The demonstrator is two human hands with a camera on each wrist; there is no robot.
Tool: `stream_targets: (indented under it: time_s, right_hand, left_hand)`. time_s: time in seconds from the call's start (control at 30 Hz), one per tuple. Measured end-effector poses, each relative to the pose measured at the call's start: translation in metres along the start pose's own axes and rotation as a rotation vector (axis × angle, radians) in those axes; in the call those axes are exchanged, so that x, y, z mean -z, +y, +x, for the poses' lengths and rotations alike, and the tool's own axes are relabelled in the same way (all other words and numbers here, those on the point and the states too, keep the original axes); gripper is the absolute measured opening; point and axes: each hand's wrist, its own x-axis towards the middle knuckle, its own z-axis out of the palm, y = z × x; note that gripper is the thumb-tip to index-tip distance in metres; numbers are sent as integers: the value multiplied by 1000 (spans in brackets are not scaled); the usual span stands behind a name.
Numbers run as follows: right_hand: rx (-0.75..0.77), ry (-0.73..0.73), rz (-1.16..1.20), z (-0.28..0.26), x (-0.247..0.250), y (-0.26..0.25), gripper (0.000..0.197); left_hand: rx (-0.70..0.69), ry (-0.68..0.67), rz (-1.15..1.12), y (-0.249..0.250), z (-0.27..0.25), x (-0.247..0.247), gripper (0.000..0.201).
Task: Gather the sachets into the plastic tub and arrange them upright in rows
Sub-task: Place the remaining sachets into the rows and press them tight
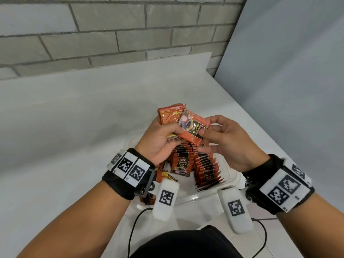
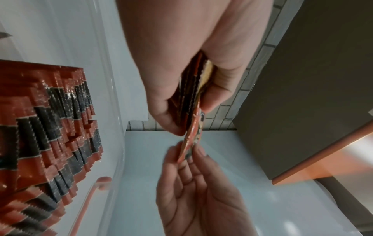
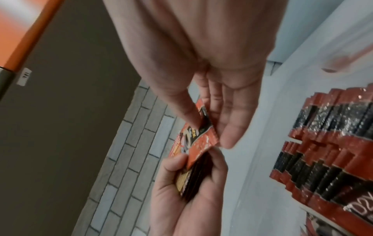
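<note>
Above the plastic tub, over the middle of the white desk, I hold both hands so whatever slips falls back in with the rest. My left hand has its grip curled round a small stack of sachets, thumb on one face and fingers on the other, keeping their edges squared. My right hand pinches the front sachet between thumb and fingertips; it lies tilted across the stack, its printed face toward me, I judge so that I can peel it off alone and turn it the right way up.

Below, inside the tub, rows of sachets already stand on edge, packed face to face, which keeps them upright. Near the tub's left wall a few loose ones lean at angles, not yet lined up. I reckon most of the gathering is done. Next I should slot this single sachet into a row, pressing gently so that its neighbours do not topple.
</note>
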Motion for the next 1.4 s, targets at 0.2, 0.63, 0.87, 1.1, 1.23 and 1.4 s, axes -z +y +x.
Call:
stream_targets:
  time_s: [0.2,0.63,0.87,1.1,1.23,1.4]
  right_hand:
    - [190,40,-226,7,5,-10,13]
    - [171,-554,-1527,32,-44,36,21]
    - [137,-585,-1755,42,-57,39,12]
    - [204,-544,-1883,43,-62,37,9]
    - [249,-517,-1901,46,-62,42,31]
    - [260,-516,-1916,46,-61,43,30]
  left_hand:
    - [45,233,-99,14,1,18,9]
    - [191,295,325,9,5,36,10]
    - [163,264,295,11,4,40,7]
    - [174,286,264,12,4,45,4]
    - [169,289,258,13,3,44,2]
    - [171,290,258,13,3,42,2]
